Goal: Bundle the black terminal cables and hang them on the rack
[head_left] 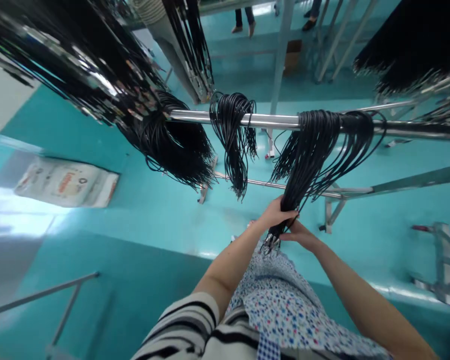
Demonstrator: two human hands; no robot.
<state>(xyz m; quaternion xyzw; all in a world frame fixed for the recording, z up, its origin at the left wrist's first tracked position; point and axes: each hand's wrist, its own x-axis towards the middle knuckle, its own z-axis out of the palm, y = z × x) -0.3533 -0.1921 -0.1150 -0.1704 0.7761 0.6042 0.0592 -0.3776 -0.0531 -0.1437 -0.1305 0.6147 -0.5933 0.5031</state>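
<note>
A thick bundle of black cords hangs folded over a shiny metal rail. Its lower part is gathered in my left hand, whose fingers wrap round it. Just below, on the right side of the bundle, is my right hand, with its fingers closed against the cord ends. Silvery tips stick out beneath both hands. To the left on the same rail hang a smaller bunch of black cords and a larger black bunch.
Long black cords with metal ends hang at upper left, and another dark mass at upper right. A printed white sack lies on the floor. Wheeled rack legs stand below the rail. Other people's legs and a cardboard box appear beyond.
</note>
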